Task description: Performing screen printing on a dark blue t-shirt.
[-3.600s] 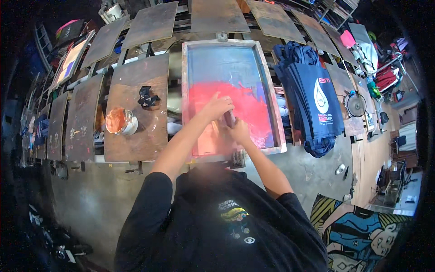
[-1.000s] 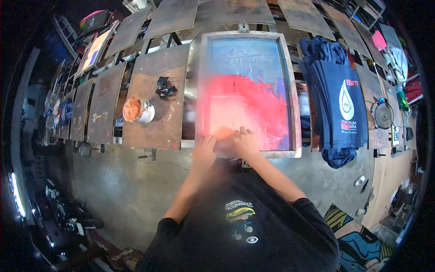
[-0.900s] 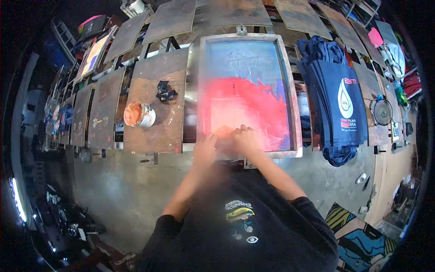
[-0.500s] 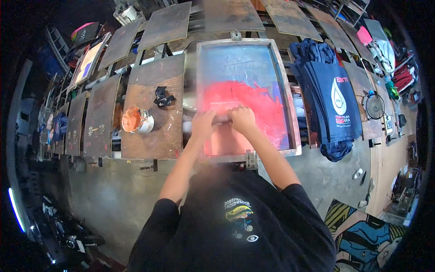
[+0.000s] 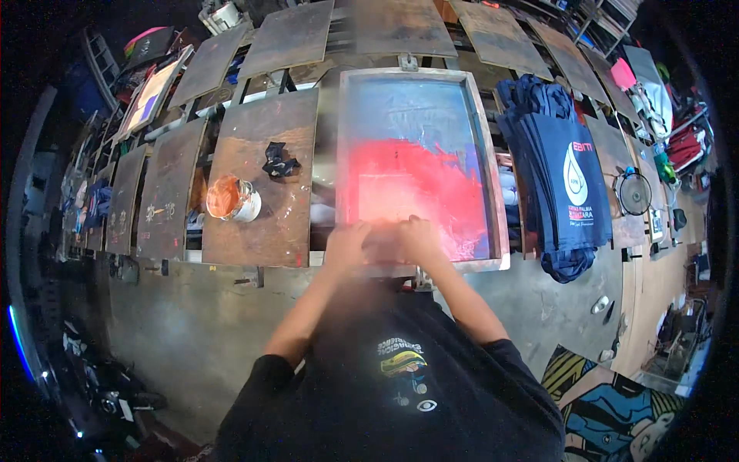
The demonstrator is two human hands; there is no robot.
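Observation:
A wooden-framed printing screen [image 5: 483, 154] lies before me, its blue mesh smeared with wet red ink [image 5: 385, 173]. At its near end, my left hand [image 5: 350, 245] and my right hand [image 5: 419, 240] are both closed round a squeegee [image 5: 382, 246]. Only a blurred stretch of its handle shows between my fists; its blade is hidden. Through the ink, a paler rectangle is visible just beyond my hands. A metal clamp [image 5: 409, 63] sits at the frame's far edge.
Left of the screen, a board [image 5: 265, 223] bears a white tub of orange-red ink [image 5: 246, 202] and a crumpled black cloth [image 5: 279, 162]. A stack of navy printed bags [image 5: 558, 169] lies on the right. More dark boards [image 5: 289, 38] line the far side.
Both hands have pulled the squeegee toward me, from the middle of the inked area to the screen's near edge. The view has shifted slightly.

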